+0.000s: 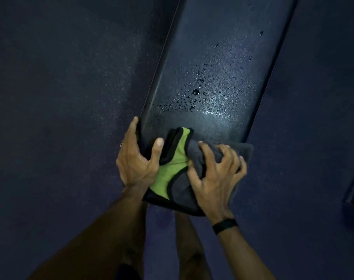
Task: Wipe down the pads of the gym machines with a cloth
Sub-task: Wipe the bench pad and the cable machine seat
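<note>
Basically early in the wipe: dark speckled floor (61, 108) on the left, then the left hand (137, 158) at the near left corner of the long black pad (212, 81), fingers down its side edge, thumb on top touching the cloth (178, 164). Cloth is green on one face, grey on the other, bunched on the near end of the pad and hanging off its front edge. Right hand (214, 174) sits on the grey part, fingers curled and clawing into the fabric, dark band on the wrist. Beyond the hands, the pad is covered in spray droplets (196, 91), one bigger blob mid-pad, none smeared. Judgement: only the strip nearest the cloth looks dull and droplet-free, so nearly the whole length remains, plus other machines not in view. Bare legs below, floor again far right
</note>
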`<state>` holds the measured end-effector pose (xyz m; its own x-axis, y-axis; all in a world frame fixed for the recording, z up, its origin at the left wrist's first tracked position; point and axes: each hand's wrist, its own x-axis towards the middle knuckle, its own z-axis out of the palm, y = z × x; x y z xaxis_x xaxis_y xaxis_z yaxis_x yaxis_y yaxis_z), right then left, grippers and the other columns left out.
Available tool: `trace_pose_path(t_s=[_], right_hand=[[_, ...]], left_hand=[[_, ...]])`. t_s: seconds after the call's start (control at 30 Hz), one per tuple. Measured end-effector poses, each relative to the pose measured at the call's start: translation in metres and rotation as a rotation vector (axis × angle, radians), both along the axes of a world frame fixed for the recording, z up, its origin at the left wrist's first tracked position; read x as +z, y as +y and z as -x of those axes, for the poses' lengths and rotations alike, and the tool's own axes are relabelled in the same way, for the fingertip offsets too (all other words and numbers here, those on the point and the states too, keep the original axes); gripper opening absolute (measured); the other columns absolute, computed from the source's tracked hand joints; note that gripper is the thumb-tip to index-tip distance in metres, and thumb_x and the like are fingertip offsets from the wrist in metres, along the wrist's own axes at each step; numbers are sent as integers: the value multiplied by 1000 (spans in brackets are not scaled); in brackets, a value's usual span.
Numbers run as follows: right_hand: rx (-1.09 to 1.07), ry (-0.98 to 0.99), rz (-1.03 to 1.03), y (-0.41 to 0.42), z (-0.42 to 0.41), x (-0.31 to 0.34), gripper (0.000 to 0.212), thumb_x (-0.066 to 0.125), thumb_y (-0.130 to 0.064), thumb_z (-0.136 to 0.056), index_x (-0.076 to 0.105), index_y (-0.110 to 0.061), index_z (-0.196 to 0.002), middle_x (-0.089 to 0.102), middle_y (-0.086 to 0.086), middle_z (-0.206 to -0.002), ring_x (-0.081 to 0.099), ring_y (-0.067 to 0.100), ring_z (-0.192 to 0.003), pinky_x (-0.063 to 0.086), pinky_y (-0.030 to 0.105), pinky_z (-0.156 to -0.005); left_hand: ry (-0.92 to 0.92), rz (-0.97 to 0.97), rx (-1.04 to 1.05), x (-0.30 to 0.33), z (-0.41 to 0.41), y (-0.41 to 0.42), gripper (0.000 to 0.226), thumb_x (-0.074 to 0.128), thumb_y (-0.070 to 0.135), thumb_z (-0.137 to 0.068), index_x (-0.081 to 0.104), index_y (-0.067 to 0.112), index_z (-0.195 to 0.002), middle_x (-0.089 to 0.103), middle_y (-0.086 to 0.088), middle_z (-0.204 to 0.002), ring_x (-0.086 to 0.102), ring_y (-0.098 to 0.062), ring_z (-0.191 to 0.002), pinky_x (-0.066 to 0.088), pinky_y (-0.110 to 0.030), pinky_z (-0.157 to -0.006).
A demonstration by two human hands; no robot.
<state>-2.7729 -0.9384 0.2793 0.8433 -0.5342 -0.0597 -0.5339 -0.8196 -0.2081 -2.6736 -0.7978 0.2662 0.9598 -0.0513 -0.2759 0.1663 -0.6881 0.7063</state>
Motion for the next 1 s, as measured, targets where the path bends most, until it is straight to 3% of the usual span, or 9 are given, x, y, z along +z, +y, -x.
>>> trace_pose_path(t_s=[0.17, 0.27, 0.33, 0.4, 0.5, 0.63, 0.8, 0.9, 1.0], right_hand=[[-234, -91, 29, -32, -71, -7, 44, 54, -41, -83, 62, -30, -124, 53, 13, -123, 38, 26, -117, 27, 55, -101], [-356, -135, 40, -44, -122, -8, 46, 51, -47, -87, 61, -32, -129, 53, 9, -128, 41, 26, -123, 26, 58, -103], [-272, -60, 25, -29, -129, -7, 66, 48, -70, -87, 50, -35, -143, 45, 9, -143, 36, 31, -138, 18, 69, -109], [-120, 50, -12, -2, -110, -2, 93, 44, -87, -78, 32, -37, -155, 28, 10, -160, 16, 37, -150, 1, 75, -111], [25, 105, -16, 23, -60, 7, 93, 54, -80, -78, 30, -37, -157, 17, 8, -166, 3, 38, -154, -2, 78, -110], [15, 57, -63, 14, -19, 8, 72, 65, -49, -77, 47, -38, -147, 31, 6, -160, 17, 36, -152, 10, 77, -111], [-305, -71, -157, -56, -43, 4, 69, 47, -37, -78, 51, -28, -146, 38, 12, -155, 31, 38, -144, 29, 68, -110], [-435, -97, -101, -77, -104, -3, 69, 39, -48, -83, 49, -29, -148, 37, 13, -156, 30, 37, -145, 26, 67, -111], [-266, 9, -11, -55, -119, -5, 75, 44, -71, -86, 40, -35, -152, 30, 12, -160, 22, 38, -149, 11, 71, -115]], left_hand=[[-17, 24, 1, -6, -1, 3, 75, 45, 66, -91, 36, 25, -153, 43, 9, -154, 44, -13, -138, 39, -47, -112], [-26, -4, -17, -10, 0, 3, 71, 42, 63, -94, 34, 26, -154, 39, 17, -153, 43, -11, -138, 35, -39, -114], [-30, -15, -9, -10, 2, 4, 68, 38, 62, -96, 35, 26, -154, 39, 20, -149, 44, -12, -136, 31, -32, -110], [-39, -21, 10, -11, 1, 4, 64, 35, 57, -98, 38, 25, -153, 44, 12, -152, 46, -15, -135, 32, -28, -106], [-30, -7, 43, -10, 2, 2, 57, 33, 48, -102, 43, 22, -151, 49, 3, -152, 49, -17, -134, 34, -25, -104], [-16, -44, 42, -7, 2, 0, 52, 36, 39, -104, 42, 20, -151, 50, 1, -150, 52, -21, -130, 39, -33, -102], [-11, -161, -5, -3, -1, -5, 50, 40, 31, -105, 36, 14, -152, 53, -8, -146, 54, -31, -123, 44, -47, -98], [10, -203, -24, -3, 0, -7, 48, 43, 25, -106, 36, 12, -152, 54, -13, -141, 56, -34, -118, 44, -50, -94], [-8, -220, -27, -3, 0, -7, 48, 42, 26, -106, 37, 11, -150, 55, -13, -140, 56, -34, -116, 45, -49, -91]])
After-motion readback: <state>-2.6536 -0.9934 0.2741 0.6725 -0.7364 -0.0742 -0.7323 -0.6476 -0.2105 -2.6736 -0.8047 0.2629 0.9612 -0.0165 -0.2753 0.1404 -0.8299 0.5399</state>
